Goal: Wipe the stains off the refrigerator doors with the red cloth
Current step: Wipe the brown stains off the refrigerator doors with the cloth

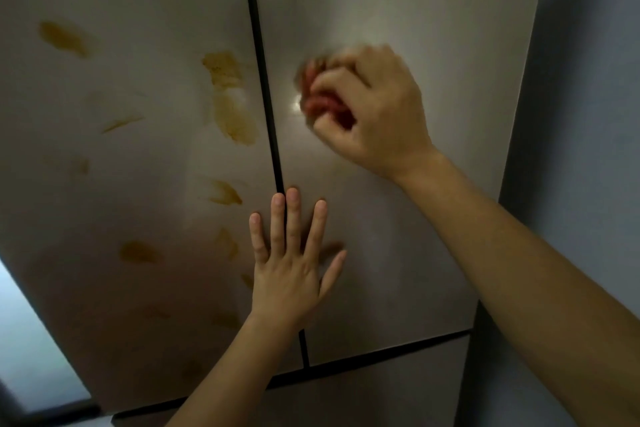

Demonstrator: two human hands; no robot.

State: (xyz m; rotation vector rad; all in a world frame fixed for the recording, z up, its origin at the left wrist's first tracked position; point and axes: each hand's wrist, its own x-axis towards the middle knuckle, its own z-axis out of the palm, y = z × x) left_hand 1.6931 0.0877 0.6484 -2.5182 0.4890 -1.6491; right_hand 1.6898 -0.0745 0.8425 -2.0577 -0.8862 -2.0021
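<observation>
Upper refrigerator doors, as seen from close in front. A dark vertical seam divided the left door from the right door. The right hand was just right of the seam, high on the right door, its fingers curled tightly round the bunched red cloth. Hand and cloth were blurred, so the cloth only appeared to be pressed against the panel. The left hand rested flat lower down, straddling the seam, with fingers straight and slightly spread and the thumb angled out to the right of the seam. It held nothing. Yellow-brown stains marked the left door. The largest streak lay just left of the seam, level with the cloth, and smaller smears lay farther left and lower. Below the seam's foot, a dark horizontal gap separated both doors from a lower panel. A grey wall stood well right of the seam.
</observation>
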